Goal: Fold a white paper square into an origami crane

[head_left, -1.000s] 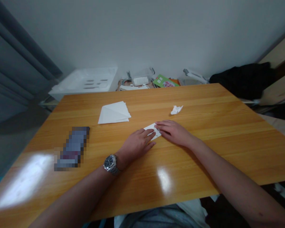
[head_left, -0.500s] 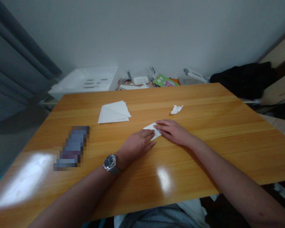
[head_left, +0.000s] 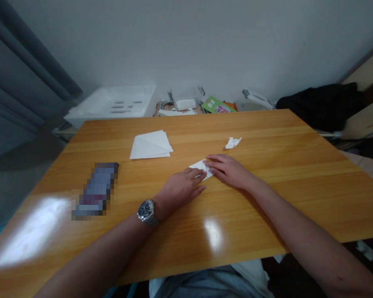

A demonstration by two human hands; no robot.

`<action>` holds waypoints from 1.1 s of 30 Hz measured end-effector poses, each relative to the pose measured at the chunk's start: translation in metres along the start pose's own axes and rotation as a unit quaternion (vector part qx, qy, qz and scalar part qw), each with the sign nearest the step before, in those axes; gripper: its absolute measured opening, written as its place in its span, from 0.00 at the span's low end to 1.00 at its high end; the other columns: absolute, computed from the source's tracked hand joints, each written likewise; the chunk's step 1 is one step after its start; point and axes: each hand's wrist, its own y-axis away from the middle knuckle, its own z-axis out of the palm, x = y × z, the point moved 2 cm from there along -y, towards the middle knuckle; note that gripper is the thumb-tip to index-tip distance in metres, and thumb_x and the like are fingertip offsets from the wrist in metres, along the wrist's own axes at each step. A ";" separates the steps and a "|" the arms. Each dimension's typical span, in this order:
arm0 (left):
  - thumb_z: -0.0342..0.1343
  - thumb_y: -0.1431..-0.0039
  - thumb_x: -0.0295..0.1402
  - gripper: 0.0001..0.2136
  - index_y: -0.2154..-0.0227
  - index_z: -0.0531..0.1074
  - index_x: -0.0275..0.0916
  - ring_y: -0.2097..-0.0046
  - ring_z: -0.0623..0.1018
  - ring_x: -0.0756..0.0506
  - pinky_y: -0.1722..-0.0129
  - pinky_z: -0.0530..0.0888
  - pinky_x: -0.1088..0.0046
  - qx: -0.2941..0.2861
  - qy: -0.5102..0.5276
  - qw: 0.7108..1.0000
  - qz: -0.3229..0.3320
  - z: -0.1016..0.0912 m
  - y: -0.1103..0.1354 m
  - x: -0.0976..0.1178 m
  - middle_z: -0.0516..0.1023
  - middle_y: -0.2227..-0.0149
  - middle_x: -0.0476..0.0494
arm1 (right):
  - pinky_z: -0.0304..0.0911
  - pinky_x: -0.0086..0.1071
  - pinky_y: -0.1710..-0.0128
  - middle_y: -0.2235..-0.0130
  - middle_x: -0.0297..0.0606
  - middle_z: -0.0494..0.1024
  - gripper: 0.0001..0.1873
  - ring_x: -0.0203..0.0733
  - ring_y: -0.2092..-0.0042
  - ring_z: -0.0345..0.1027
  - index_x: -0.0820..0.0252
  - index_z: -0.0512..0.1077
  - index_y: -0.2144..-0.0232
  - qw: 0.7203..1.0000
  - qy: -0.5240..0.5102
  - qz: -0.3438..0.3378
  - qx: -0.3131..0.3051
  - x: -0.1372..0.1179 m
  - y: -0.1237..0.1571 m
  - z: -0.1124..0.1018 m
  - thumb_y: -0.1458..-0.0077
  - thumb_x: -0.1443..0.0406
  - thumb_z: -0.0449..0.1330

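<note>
A small folded piece of white paper (head_left: pixel 199 164) lies flat on the wooden table, partly covered by my fingers. My left hand (head_left: pixel 183 188) reaches in from the lower left, a watch on its wrist, its fingers stretched out over the near left part of the paper. From the other side, my right hand (head_left: pixel 228 170) rests its extended fingertips on the paper's right edge. Neither hand is wrapped round anything. Just beyond the right hand sits a crumpled bit of white paper (head_left: pixel 233 142).
White paper sheets (head_left: pixel 151 145) lie at the back left of the table (head_left: pixel 267 140). A pixelated phone-like object (head_left: pixel 96 190) is on the left. Past the far edge stand a white tray (head_left: pixel 115 103), a green booklet (head_left: pixel 218 105) and black cloth (head_left: pixel 320 105).
Both hands keep their places on the folded paper, with only slight shifts of the fingers. The whole view has moved a little.
</note>
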 end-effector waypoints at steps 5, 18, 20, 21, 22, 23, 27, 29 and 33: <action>0.48 0.27 0.40 0.20 0.40 0.68 0.35 0.42 0.74 0.38 0.44 0.76 0.59 -0.004 -0.005 1.000 -0.002 0.001 0.000 0.000 0.74 0.42 0.38 | 0.66 0.53 0.39 0.39 0.49 0.74 0.18 0.53 0.39 0.68 0.55 0.75 0.42 1.000 0.020 0.005 -0.004 0.000 0.000 0.000 0.30 0.61 0.55; 0.49 0.27 0.40 0.23 0.35 0.62 0.38 0.42 0.73 0.39 0.44 0.76 0.59 -0.017 -0.022 1.000 0.003 -0.003 -0.002 0.005 0.73 0.42 0.39 | 0.65 0.52 0.38 0.38 0.48 0.73 0.20 0.52 0.38 0.67 0.56 0.75 0.42 0.999 0.031 0.009 -0.016 0.000 0.000 0.001 0.29 0.59 0.53; 0.50 0.28 0.40 0.23 0.35 0.62 0.38 0.42 0.73 0.39 0.44 0.76 0.60 -0.021 -0.025 0.999 -0.001 -0.004 -0.002 0.005 0.73 0.41 0.39 | 0.65 0.51 0.38 0.38 0.48 0.73 0.20 0.51 0.38 0.67 0.55 0.74 0.41 0.999 0.024 0.007 -0.025 0.001 0.000 0.000 0.29 0.59 0.52; 0.50 0.28 0.41 0.23 0.35 0.62 0.38 0.42 0.73 0.39 0.44 0.76 0.60 -0.023 -0.025 0.999 -0.002 -0.004 -0.002 0.005 0.72 0.41 0.39 | 0.64 0.51 0.38 0.38 0.47 0.73 0.20 0.51 0.37 0.67 0.55 0.74 0.41 0.999 0.020 0.006 -0.030 0.001 0.000 -0.001 0.29 0.59 0.52; 0.50 0.28 0.41 0.23 0.34 0.62 0.39 0.41 0.72 0.39 0.44 0.76 0.60 -0.024 -0.025 0.999 -0.004 -0.004 -0.002 0.005 0.72 0.40 0.39 | 0.64 0.51 0.37 0.37 0.47 0.72 0.20 0.51 0.37 0.66 0.54 0.74 0.41 0.999 0.018 0.005 -0.034 0.001 0.000 -0.002 0.28 0.58 0.52; 0.50 0.28 0.41 0.24 0.34 0.61 0.39 0.41 0.72 0.39 0.44 0.76 0.60 -0.025 -0.025 0.999 -0.005 -0.003 -0.002 0.005 0.72 0.40 0.39 | 0.64 0.51 0.37 0.37 0.47 0.72 0.20 0.51 0.37 0.66 0.54 0.74 0.41 0.999 0.016 0.006 -0.038 0.001 0.000 -0.002 0.28 0.58 0.51; 0.49 0.28 0.41 0.24 0.34 0.61 0.39 0.41 0.72 0.39 0.44 0.75 0.61 -0.031 -0.025 0.999 -0.006 -0.002 -0.002 0.004 0.72 0.40 0.39 | 0.63 0.52 0.37 0.36 0.47 0.71 0.21 0.51 0.36 0.65 0.54 0.74 0.41 0.999 0.018 0.006 -0.043 0.000 0.000 -0.004 0.28 0.57 0.51; 0.49 0.28 0.42 0.24 0.34 0.61 0.39 0.40 0.71 0.39 0.44 0.75 0.61 -0.034 -0.026 0.999 -0.007 -0.001 -0.002 0.004 0.71 0.39 0.40 | 0.63 0.51 0.37 0.36 0.47 0.71 0.21 0.52 0.36 0.65 0.54 0.74 0.41 0.999 0.019 0.006 -0.043 -0.001 0.000 -0.005 0.28 0.57 0.51; 0.50 0.28 0.42 0.24 0.33 0.60 0.41 0.40 0.71 0.39 0.45 0.75 0.61 -0.032 -0.026 0.999 -0.009 0.000 -0.001 0.004 0.71 0.39 0.40 | 0.63 0.51 0.37 0.36 0.47 0.72 0.21 0.52 0.36 0.65 0.55 0.74 0.41 0.999 0.024 0.011 -0.042 -0.003 0.000 -0.005 0.29 0.57 0.52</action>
